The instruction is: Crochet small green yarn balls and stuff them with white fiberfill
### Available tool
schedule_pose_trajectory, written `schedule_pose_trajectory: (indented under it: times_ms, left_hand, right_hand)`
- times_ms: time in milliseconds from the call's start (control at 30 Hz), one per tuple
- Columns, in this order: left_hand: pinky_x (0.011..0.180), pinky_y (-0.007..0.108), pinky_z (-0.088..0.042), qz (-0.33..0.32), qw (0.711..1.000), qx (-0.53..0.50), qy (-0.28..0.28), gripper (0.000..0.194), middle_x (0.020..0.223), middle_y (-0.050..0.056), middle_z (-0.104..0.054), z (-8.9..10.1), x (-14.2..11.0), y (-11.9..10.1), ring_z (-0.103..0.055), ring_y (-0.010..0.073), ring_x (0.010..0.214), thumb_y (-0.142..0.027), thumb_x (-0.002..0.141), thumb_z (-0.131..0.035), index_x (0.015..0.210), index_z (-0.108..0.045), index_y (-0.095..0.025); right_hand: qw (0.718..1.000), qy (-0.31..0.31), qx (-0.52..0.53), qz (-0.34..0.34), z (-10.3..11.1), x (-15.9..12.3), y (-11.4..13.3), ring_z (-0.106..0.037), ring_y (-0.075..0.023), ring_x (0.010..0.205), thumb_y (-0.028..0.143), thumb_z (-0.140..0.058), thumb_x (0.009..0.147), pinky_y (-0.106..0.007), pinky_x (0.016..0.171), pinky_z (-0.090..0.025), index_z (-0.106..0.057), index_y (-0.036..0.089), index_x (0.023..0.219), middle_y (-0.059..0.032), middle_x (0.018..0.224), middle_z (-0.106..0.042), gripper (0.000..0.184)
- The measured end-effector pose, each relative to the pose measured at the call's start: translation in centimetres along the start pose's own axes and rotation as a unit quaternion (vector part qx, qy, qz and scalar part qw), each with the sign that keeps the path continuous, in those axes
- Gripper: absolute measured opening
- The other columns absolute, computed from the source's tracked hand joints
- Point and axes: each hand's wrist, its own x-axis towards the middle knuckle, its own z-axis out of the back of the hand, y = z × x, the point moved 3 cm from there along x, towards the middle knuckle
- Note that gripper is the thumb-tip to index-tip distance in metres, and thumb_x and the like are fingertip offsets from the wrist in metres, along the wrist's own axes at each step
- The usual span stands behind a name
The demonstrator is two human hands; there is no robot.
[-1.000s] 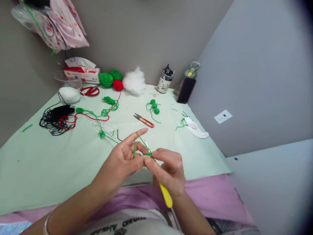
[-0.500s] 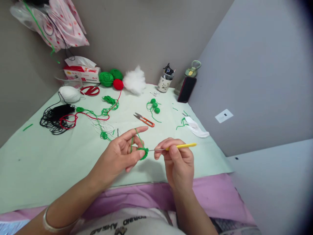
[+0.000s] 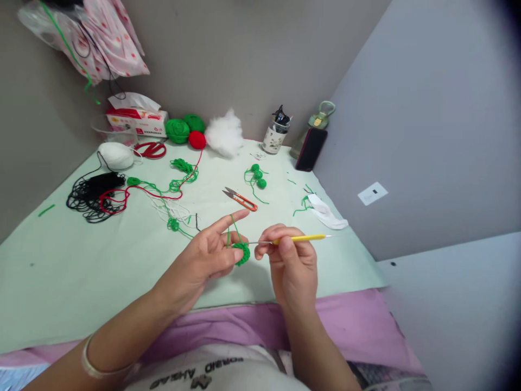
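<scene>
Between the thumb and fingers of my left hand [image 3: 211, 252] is pinched a small round green crochet piece [image 3: 243, 253]. Green yarn loops over the raised index finger of that hand and runs down to the piece. My right hand [image 3: 293, 263] grips a yellow-handled crochet hook [image 3: 299, 239] like a pencil. Its thin metal shaft points left and meets the top edge of the piece; the hook's tip is too small to make out. Just beyond my left fingertip lie orange thread snips [image 3: 247, 203].
Green balls [image 3: 257, 175] with yarn tails lie past the snips. Tangled black yarn [image 3: 95, 190] and red scissors [image 3: 151, 150] are at left. At the back stand a tissue box [image 3: 142, 122], white stuffing [image 3: 225, 134], a pen jar [image 3: 275, 136] and a phone [image 3: 311, 149].
Both hands have shifted slightly: the left a little to the right with the crochet piece, the right a little left and up with the hook. More of the green piece's face now shows.
</scene>
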Motion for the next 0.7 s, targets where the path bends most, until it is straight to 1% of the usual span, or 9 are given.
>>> schedule_pose_trajectory:
  times_ms: [167, 300, 367, 433, 500, 533, 600, 633, 700]
  left_hand:
    - [0.046, 0.017, -0.023, 0.023, 0.997, -0.043, 0.06, 0.055, 0.091, 0.001, -0.058, 0.1, -0.1, -0.2, -0.037, 0.0059, 0.061, -0.024, 0.079, -0.079, 0.132, -0.069, -0.027]
    - [0.042, 0.016, -0.025, -0.003, 0.998, -0.019, 0.056, 0.051, 0.093, -0.001, -0.056, -0.2, 0.0, -0.1, -0.031, 0.0024, 0.054, -0.022, 0.081, -0.078, 0.131, -0.07, -0.028]
    - [0.043, 0.017, -0.032, -0.03, 0.999, 0.021, 0.04, 0.056, 0.095, -0.002, -0.056, -0.4, 0.1, 0.1, -0.036, 0.0029, 0.054, -0.023, 0.083, -0.077, 0.137, -0.064, -0.031]
    - [0.047, 0.018, -0.039, -0.051, 0.996, 0.066, 0.022, 0.061, 0.097, -0.002, -0.055, -0.5, 0.2, 0.4, -0.045, 0.004, 0.056, -0.024, 0.085, -0.077, 0.142, -0.058, -0.033]
    - [0.057, 0.021, -0.046, -0.067, 0.992, 0.107, 0.018, 0.063, 0.094, -0.003, -0.057, -0.4, 0.1, 0.5, -0.053, 0.0058, 0.06, -0.027, 0.088, -0.076, 0.146, -0.054, -0.034]
    - [0.064, 0.023, -0.049, -0.075, 0.989, 0.122, 0.023, 0.061, 0.091, -0.003, -0.058, -0.4, 0.0, 0.5, -0.058, 0.0071, 0.063, -0.029, 0.091, -0.073, 0.148, -0.052, -0.033]
    - [0.078, 0.027, -0.052, -0.089, 0.985, 0.14, 0.039, 0.053, 0.09, -0.002, -0.06, -0.2, -0.2, 0.2, -0.064, 0.0095, 0.07, -0.034, 0.097, -0.066, 0.148, -0.052, -0.032]
    - [0.082, 0.029, -0.052, -0.093, 0.984, 0.143, 0.043, 0.049, 0.093, -0.002, -0.061, 0.0, -0.2, 0.1, -0.065, 0.0097, 0.071, -0.035, 0.098, -0.064, 0.146, -0.054, -0.032]
    - [0.075, 0.027, -0.052, -0.089, 0.985, 0.139, 0.041, 0.049, 0.098, -0.002, -0.06, 0.2, -0.1, -0.1, -0.063, 0.0081, 0.067, -0.035, 0.096, -0.067, 0.144, -0.056, -0.032]
  right_hand:
    - [0.998, 0.009, 0.035, -0.054, 0.7, 0.5, 0.0, -0.059, -0.012, 0.055, 0.035, -0.063, 0.096, -0.027, 0.05, -0.053, -0.067, 0.02, 0.082, -0.0013, 0.074, -0.062, 0.021]
    - [0.993, 0.028, 0.074, -0.082, 0.6, 0.3, -0.3, -0.059, -0.0112, 0.056, 0.033, -0.062, 0.097, -0.025, 0.051, -0.052, -0.069, 0.02, 0.084, -0.0007, 0.073, -0.062, 0.02]
    - [0.998, 0.036, 0.041, -0.044, 0.3, 0.1, -0.2, -0.064, -0.0144, 0.064, 0.034, -0.063, 0.097, -0.027, 0.056, -0.055, -0.072, 0.021, 0.086, -0.0026, 0.077, -0.066, 0.018]
    - [0.998, 0.037, -0.039, 0.025, 0.0, -0.2, -0.1, -0.068, -0.0186, 0.08, 0.033, -0.065, 0.096, -0.032, 0.067, -0.058, -0.076, 0.023, 0.091, -0.005, 0.085, -0.071, 0.016]
    - [0.992, 0.028, -0.097, 0.078, 0.0, -0.5, 0.1, -0.069, -0.02, 0.09, 0.028, -0.064, 0.097, -0.035, 0.077, -0.058, -0.078, 0.025, 0.096, -0.0054, 0.09, -0.074, 0.014]
    - [0.991, 0.022, -0.101, 0.087, 0.0, -0.5, 0.1, -0.069, -0.0196, 0.091, 0.026, -0.064, 0.098, -0.035, 0.077, -0.058, -0.079, 0.025, 0.097, -0.005, 0.091, -0.075, 0.015]
    - [0.995, 0.012, -0.066, 0.077, 0.3, -0.5, 0.0, -0.068, -0.0178, 0.084, 0.026, -0.064, 0.098, -0.032, 0.071, -0.057, -0.078, 0.026, 0.098, -0.004, 0.09, -0.075, 0.015]
    - [0.997, 0.009, -0.043, 0.058, 0.4, -0.4, -0.1, -0.068, -0.0167, 0.08, 0.027, -0.064, 0.098, -0.03, 0.067, -0.056, -0.078, 0.026, 0.098, -0.0036, 0.09, -0.075, 0.014]
    - [1.0, 0.01, -0.001, 0.005, 0.5, -0.2, -0.3, -0.066, -0.0145, 0.073, 0.03, -0.064, 0.098, -0.029, 0.065, -0.055, -0.077, 0.026, 0.096, -0.0025, 0.088, -0.075, 0.014]
